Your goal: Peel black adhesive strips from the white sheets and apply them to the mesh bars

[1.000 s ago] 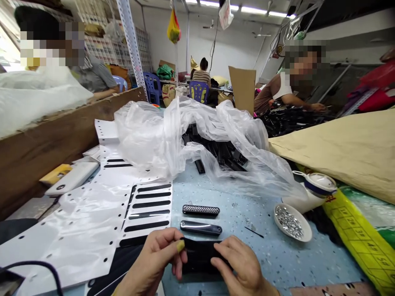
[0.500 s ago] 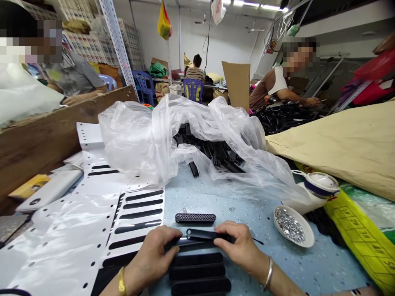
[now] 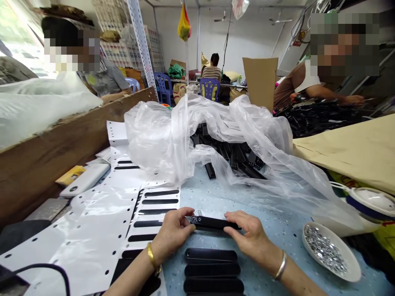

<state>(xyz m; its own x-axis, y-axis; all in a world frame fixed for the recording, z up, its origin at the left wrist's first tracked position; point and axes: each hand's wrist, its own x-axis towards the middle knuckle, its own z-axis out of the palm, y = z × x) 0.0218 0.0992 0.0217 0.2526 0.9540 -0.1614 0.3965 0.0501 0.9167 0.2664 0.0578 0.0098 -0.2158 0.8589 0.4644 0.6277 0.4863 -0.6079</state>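
A long, narrow black bar (image 3: pixel 212 223) with rounded ends spans my two hands just above the table. Holes or a lattice pattern show at its left end. Thumb and fingers of my left hand (image 3: pixel 176 226) pinch that end. At the other end, my right hand (image 3: pixel 247 230) is closed on the bar between thumb and fingers. Below them, several flat black strips (image 3: pixel 212 270) lie in a row on the blue speckled table (image 3: pixel 262 263); the uppermost has a small ring at its left end. A white sheet (image 3: pixel 142 218) bearing black strips lies left of my hands.
Ahead, a clear plastic bag (image 3: pixel 154 144) spills black toothed parts (image 3: pixel 234 154). A white dish (image 3: pixel 331 251) of small shiny metal pieces sits at right, beside a white cup-like container (image 3: pixel 370 201). A wooden board (image 3: pixel 77 119) edges the left. Co-workers sit on both sides and behind.
The flat strip with the hole has left my hands, and a similar one now tops the row. The latticed bar has been lifted off the table into both hands. The view has turned left.
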